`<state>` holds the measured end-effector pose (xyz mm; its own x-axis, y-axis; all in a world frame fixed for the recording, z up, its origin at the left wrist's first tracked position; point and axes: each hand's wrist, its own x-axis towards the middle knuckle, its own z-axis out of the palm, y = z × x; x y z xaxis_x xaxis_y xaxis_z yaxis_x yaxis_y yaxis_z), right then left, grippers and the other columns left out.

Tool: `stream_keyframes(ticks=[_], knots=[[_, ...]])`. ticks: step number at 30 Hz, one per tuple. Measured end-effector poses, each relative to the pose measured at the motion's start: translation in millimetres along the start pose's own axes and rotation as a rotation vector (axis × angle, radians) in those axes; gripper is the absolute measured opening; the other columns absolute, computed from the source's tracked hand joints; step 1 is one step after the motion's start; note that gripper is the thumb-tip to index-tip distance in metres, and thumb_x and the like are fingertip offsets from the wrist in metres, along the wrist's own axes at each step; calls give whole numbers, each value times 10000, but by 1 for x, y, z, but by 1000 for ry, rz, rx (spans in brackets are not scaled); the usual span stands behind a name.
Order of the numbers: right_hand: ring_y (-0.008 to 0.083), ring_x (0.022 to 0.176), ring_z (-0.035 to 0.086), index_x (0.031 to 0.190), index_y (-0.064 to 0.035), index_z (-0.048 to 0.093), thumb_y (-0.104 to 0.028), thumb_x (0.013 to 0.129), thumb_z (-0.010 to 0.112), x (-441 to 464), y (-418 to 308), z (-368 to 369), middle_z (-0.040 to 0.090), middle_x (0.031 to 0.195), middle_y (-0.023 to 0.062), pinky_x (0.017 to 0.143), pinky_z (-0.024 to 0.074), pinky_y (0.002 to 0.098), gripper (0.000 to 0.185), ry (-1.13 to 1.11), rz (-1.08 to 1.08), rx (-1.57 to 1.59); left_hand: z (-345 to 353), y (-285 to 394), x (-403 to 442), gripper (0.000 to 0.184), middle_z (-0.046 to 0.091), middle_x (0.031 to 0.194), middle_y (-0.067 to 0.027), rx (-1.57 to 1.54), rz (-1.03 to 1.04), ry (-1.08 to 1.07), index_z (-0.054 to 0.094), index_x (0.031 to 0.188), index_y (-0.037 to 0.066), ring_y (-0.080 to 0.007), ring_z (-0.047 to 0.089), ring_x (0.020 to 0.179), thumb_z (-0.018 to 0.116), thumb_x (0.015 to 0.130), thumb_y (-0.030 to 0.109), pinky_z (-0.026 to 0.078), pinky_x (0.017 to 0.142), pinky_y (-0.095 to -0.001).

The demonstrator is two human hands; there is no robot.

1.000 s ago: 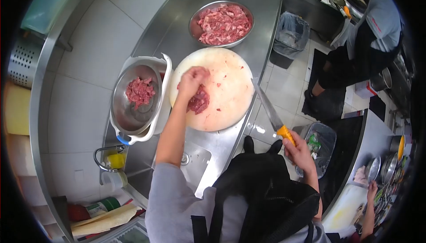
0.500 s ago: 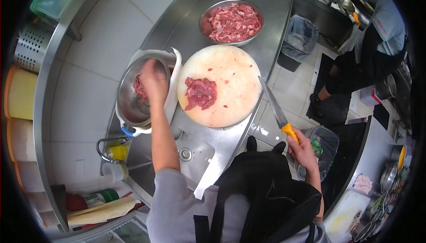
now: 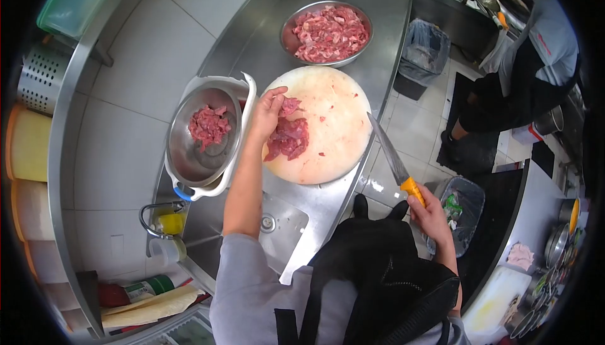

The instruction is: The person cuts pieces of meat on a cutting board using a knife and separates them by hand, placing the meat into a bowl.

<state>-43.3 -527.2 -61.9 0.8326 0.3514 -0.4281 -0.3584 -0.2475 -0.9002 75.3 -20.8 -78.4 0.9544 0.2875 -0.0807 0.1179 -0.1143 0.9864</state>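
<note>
My left hand [image 3: 267, 114] is over the left edge of the round white cutting board [image 3: 337, 127], its fingers closed on a small piece of raw meat [image 3: 290, 106]. Just below it on the board lies a pile of sliced red meat [image 3: 291, 138]. To the left, a metal bowl [image 3: 183, 149] holds more cut meat [image 3: 209, 126] and rests tilted in a white plastic tub [image 3: 247, 102]. My right hand [image 3: 432, 214] grips the yellow handle of a knife [image 3: 392, 156], its blade pointing up toward the board's right edge.
A large metal bowl [image 3: 287, 37] heaped with meat stands behind the board on the steel counter [image 3: 252, 36]. A sink [image 3: 283, 216] lies in front. Lined bins [image 3: 423, 55] stand on the floor to the right, where another person [image 3: 535, 55] is standing.
My left hand has come out of the tilted bowl and moved right to the board, bringing a piece of meat. My right hand and the knife have hardly moved.
</note>
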Motion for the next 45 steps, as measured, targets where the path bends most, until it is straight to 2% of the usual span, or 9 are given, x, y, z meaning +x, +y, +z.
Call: stream_keyframes(ticks=[13, 18, 22, 23, 27, 31, 34, 37, 45], knots=[[53, 688, 561, 1553, -48, 611, -291, 1134, 668, 11, -8, 5, 611, 815, -35, 627, 480, 258, 488, -47, -29, -72, 36, 9, -33, 290, 770, 1042, -85, 72, 82, 156, 607, 1331, -19, -138, 732, 892, 718, 1096, 110, 592, 813, -281], [62, 700, 564, 1553, -42, 606, -297, 1134, 669, 12, 0, 7, 605, 819, -37, 664, 499, 264, 495, -22, -5, -49, 86, 28, -55, 365, 759, 931, -107, 568, 269, 246, 670, 1300, -2, -193, 711, 775, 827, 994, 120, 591, 762, -353], [75, 710, 571, 1560, -38, 594, -303, 1131, 676, 11, -4, 8, 603, 828, -21, 689, 509, 273, 511, -17, -1, -67, 124, -14, -77, 401, 778, 983, -156, 651, 482, 141, 702, 1282, 1, -334, 758, 869, 856, 922, 87, 603, 806, -441], [79, 710, 573, 1563, -37, 590, -304, 1130, 678, 10, -4, 6, 603, 830, -14, 691, 510, 275, 516, -13, -6, -95, 134, -23, -93, 378, 800, 1086, -156, 731, 328, 54, 721, 1278, 6, -371, 762, 982, 835, 925, 80, 613, 878, -453], [82, 707, 576, 1559, -32, 591, -308, 1129, 679, 9, 8, 1, 602, 825, -6, 690, 513, 276, 519, 9, -8, -64, 145, -52, -132, 351, 793, 1299, -148, 818, 613, 19, 736, 1320, 19, -369, 723, 1242, 772, 972, 54, 593, 1052, -433], [83, 706, 579, 1553, -23, 591, -307, 1128, 680, 11, 9, -3, 603, 824, -9, 685, 516, 280, 519, 1, 5, -70, 141, -27, -151, 321, 781, 1315, -136, 832, 620, -13, 762, 1290, 25, -372, 703, 1274, 776, 971, 58, 570, 1090, -447], [84, 704, 581, 1550, -20, 590, -304, 1127, 683, 9, 9, -2, 601, 819, -10, 681, 516, 282, 518, -7, 13, -58, 128, -28, -149, 282, 777, 1303, -98, 628, 446, 322, 792, 1238, 41, -345, 700, 1254, 785, 957, 57, 567, 1083, -446], [84, 702, 581, 1547, -18, 591, -302, 1127, 685, 12, 1, -3, 598, 817, -10, 678, 516, 284, 516, -33, 8, -61, 129, -33, -140, 265, 777, 1233, -56, 885, 681, -11, 820, 1193, 76, -295, 710, 1126, 788, 931, 49, 581, 976, -430], [84, 700, 576, 1538, -11, 592, -299, 1127, 686, 12, 10, -2, 597, 816, -10, 675, 515, 283, 511, -28, -19, -18, 113, -49, -126, 251, 767, 1264, -125, 808, 599, -24, 818, 1214, 50, -350, 699, 1156, 777, 968, 74, 558, 1001, -459]])
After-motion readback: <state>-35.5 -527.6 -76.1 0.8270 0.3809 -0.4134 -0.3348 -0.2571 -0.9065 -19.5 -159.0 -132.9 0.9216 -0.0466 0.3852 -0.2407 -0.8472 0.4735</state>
